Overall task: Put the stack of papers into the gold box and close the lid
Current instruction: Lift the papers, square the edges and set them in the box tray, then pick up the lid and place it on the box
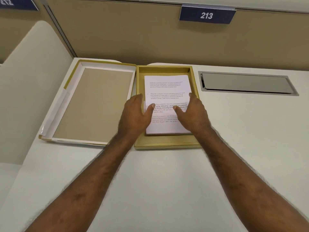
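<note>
Pale laminate covers the desk [167, 181], the largest surface here, backed by a tan partition [125, 34] carrying a blue plate marked 213 [207, 15]. A grey cable hatch [247, 83] is set into the desktop at the right.

Next in size, the lid [93, 104] lies upside down on the desk, its long edge touching the left wall of the gold box [167, 142]. The box sits open, and the stack of papers [167, 87] lies inside it, with bare gold floor showing at the far and near ends.

Both hands are on the stack. The left hand [135, 114] has its thumb on the top sheet and its fingers curled down the left edge; the right hand [194, 113] mirrors it on the right edge. Both are holding the stack narrowly at its sides, so I judge the papers are being seated or squared.

Risks, in my judgement:
1. The top sheet shows a lifted fold at its left edge beside the left thumb. Pulling the hands out fast could drag it up, and the lid would crease it.
2. The stack looks slightly skewed in the box; a corner riding up a wall would stop the lid seating.
3. The lid is inverted, so it needs 1 full flip. A one-handed flip could knock the box sideways.
</note>
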{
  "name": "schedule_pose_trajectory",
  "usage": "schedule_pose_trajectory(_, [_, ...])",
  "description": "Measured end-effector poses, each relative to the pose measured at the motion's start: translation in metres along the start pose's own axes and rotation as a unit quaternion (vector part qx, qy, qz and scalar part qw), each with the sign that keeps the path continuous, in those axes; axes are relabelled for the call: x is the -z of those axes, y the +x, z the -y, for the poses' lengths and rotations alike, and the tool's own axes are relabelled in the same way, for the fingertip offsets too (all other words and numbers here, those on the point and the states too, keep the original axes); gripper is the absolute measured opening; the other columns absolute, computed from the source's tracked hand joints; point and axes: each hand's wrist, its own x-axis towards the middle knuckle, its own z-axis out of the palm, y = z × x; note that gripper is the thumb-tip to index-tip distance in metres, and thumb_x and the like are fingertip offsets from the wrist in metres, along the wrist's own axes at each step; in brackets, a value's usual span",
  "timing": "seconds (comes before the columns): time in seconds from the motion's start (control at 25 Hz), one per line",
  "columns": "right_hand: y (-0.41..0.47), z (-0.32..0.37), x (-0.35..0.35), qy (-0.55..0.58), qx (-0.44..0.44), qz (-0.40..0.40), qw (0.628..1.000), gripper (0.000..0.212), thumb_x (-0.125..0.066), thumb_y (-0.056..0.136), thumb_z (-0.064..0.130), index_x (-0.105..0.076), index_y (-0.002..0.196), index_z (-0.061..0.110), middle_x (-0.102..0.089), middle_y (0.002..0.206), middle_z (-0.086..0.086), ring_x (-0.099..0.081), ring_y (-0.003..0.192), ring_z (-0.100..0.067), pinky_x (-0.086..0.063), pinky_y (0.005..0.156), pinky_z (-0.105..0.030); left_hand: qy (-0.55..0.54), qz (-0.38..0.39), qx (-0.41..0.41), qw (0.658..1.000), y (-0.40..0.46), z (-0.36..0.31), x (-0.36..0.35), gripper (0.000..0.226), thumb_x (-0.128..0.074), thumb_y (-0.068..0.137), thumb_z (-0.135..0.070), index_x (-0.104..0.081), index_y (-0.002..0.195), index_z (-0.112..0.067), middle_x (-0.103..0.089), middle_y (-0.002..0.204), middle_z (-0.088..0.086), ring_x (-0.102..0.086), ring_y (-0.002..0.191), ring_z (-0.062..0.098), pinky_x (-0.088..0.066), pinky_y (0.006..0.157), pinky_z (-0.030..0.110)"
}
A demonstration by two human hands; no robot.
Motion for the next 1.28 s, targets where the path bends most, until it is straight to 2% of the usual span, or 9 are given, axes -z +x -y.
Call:
schedule_pose_trajectory(0.12, [-0.011,0.006,0.003,0.001,0.017,-0.010,1.000,0.076,-0.076,0.096,0.049,-0.049,0.157,0.011,-0.059,0.157,-0.011,-0.058,0.143,-0.031,-0.051,0.111,-0.044,0.101,-0.067,0.016,0.992,-0.018,0.027,0.021,0.056,-0.059,0.103,-0.046,-0.064,0.136,0.000,-0.071,0.131,0.020,-0.062,0.122,0.038,-0.052,0.099,0.047])
schedule_pose_trajectory(0.28, [-0.030,0.011,0.004,0.015,0.018,0.018,1.000,0.077,-0.074,0.097,0.052,-0.050,0.158,0.012,-0.056,0.161,-0.011,-0.054,0.147,-0.028,-0.047,0.116,-0.041,0.206,0.027,0.095,0.974,-0.029,0.050,0.026,0.054,-0.062,0.098,-0.051,-0.071,0.114,0.000,-0.074,0.112,0.018,-0.065,0.107,0.038,-0.054,0.088,0.046])
schedule_pose_trajectory(0.48, [-0.056,0.014,0.009,0.024,0.044,0.032,0.998,0.070,-0.075,0.097,0.050,-0.056,0.154,0.013,-0.059,0.157,-0.008,-0.054,0.145,-0.025,-0.044,0.117,-0.037,0.305,0.081,0.064,0.947,-0.036,0.050,0.022,0.031,-0.063,0.097,-0.033,-0.076,0.095,-0.005,-0.074,0.096,0.012,-0.067,0.096,0.034,-0.050,0.082,0.039])
schedule_pose_trajectory(0.6, [-0.065,0.011,0.016,0.033,0.053,0.039,0.997,0.067,-0.075,0.098,0.048,-0.058,0.152,0.013,-0.059,0.157,-0.008,-0.054,0.146,-0.024,-0.044,0.118,-0.039,0.268,0.073,0.062,0.959,-0.038,0.046,0.029,0.018,-0.058,0.091,-0.004,-0.073,0.083,0.002,-0.073,0.086,0.020,-0.069,0.084,0.040,-0.049,0.073,0.040])
schedule_pose_trajectory(0.72, [-0.070,0.009,0.024,0.055,0.056,0.046,0.996,0.063,-0.076,0.098,0.046,-0.060,0.150,0.014,-0.059,0.157,-0.008,-0.054,0.146,-0.023,-0.042,0.117,-0.034,0.214,-0.004,0.050,0.976,-0.039,0.032,0.044,0.017,-0.058,0.091,0.007,-0.068,0.077,0.009,-0.070,0.076,0.027,-0.070,0.070,0.045,-0.054,0.062,0.043])
schedule_pose_trajectory(0.96, [-0.074,0.006,0.045,0.123,0.061,0.076,0.988,0.072,-0.077,0.097,0.046,-0.050,0.158,0.020,-0.057,0.161,-0.005,-0.055,0.146,-0.023,-0.048,0.115,-0.040,0.189,-0.178,-0.003,0.966,-0.026,-0.034,0.102,0.021,-0.060,0.099,-0.011,-0.069,0.087,0.004,-0.069,0.080,0.022,-0.069,0.069,0.041,-0.042,0.060,0.034])
schedule_pose_trajectory(1.04, [-0.075,0.004,0.054,0.156,0.059,0.094,0.981,0.075,-0.078,0.096,0.048,-0.047,0.160,0.022,-0.057,0.161,-0.005,-0.057,0.144,-0.024,-0.050,0.109,-0.039,0.169,-0.204,0.002,0.964,-0.024,-0.058,0.122,0.024,-0.058,0.098,-0.017,-0.067,0.084,0.000,-0.067,0.079,0.021,-0.065,0.070,0.042,-0.044,0.061,0.038])
schedule_pose_trajectory(1.2, [-0.071,-0.002,0.072,0.223,0.046,0.146,0.963,0.068,-0.073,0.099,0.050,-0.050,0.158,0.024,-0.059,0.158,-0.005,-0.061,0.141,-0.025,-0.054,0.102,-0.037,0.065,-0.235,-0.014,0.970,-0.034,-0.111,0.153,0.031,-0.057,0.100,-0.026,-0.057,0.073,-0.011,-0.049,0.062,0.000,-0.046,0.052,0.018,-0.031,0.050,0.020])
schedule_pose_trajectory(1.28, [-0.070,-0.001,0.075,0.233,0.052,0.162,0.958,0.059,-0.065,0.105,0.050,-0.053,0.156,0.025,-0.060,0.157,-0.005,-0.061,0.140,-0.025,-0.056,0.100,-0.037,0.030,-0.234,-0.029,0.971,-0.044,-0.139,0.160,0.034,-0.058,0.104,-0.034,-0.068,0.085,-0.009,-0.059,0.071,0.002,-0.054,0.058,0.017,-0.038,0.054,0.017])
